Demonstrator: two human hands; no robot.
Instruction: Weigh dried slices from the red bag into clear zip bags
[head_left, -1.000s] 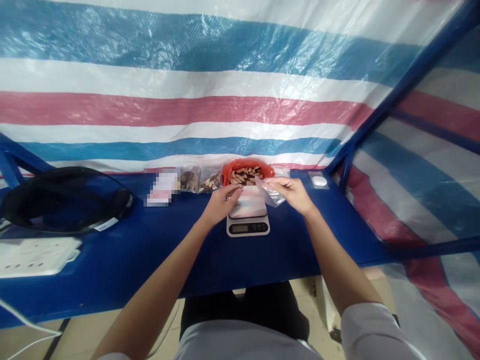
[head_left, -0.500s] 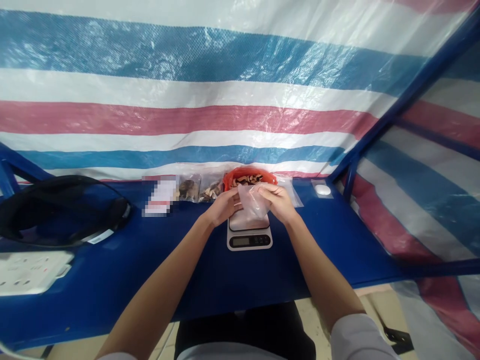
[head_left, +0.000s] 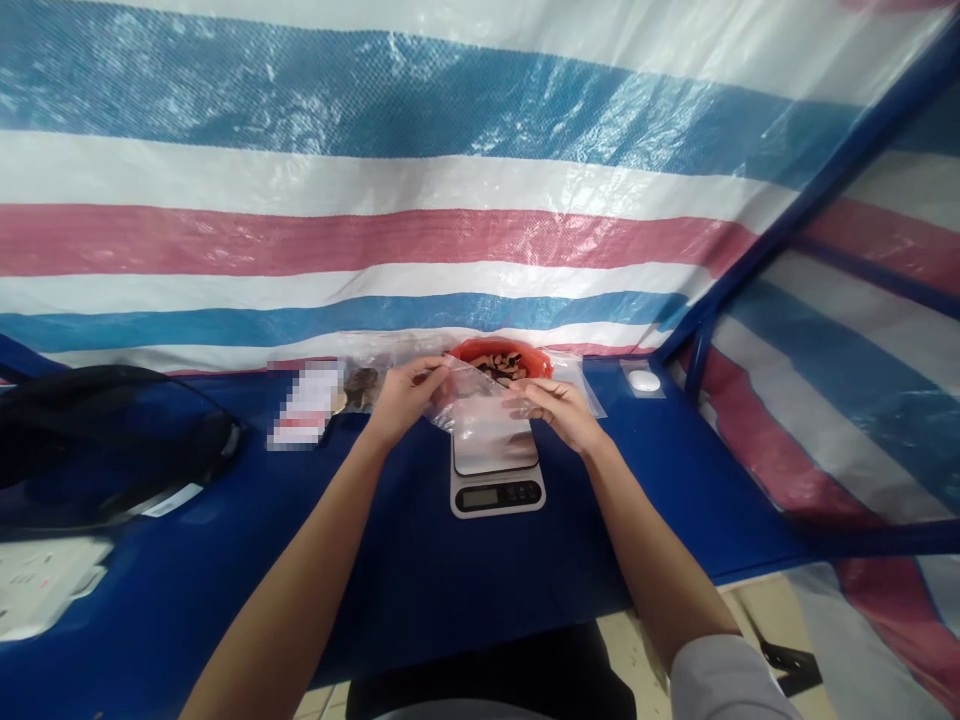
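Note:
A clear plastic bag (head_left: 480, 415) is stretched between my two hands above a white kitchen scale (head_left: 498, 498). My left hand (head_left: 405, 397) pinches the bag's upper left corner, and my right hand (head_left: 561, 408) pinches its right side. Nothing shows inside the bag. Just behind it stands a red bag (head_left: 541, 362) holding dried brown slices (head_left: 499, 364), partly covered by the clear bag. The scale's plate is partly seen through the plastic; its display cannot be read.
Left of my hands lie a clear bag with dark dried pieces (head_left: 362, 388) and a blurred-out item (head_left: 306, 405). A black headband-like object (head_left: 217, 440) and a white power strip (head_left: 45, 580) are farther left. At right lies a small white object (head_left: 643, 381) on a clear packet.
My left hand has moved left and pulled the clear bag wide by its edge. My right hand still pinches the other side. The view has shifted slightly.

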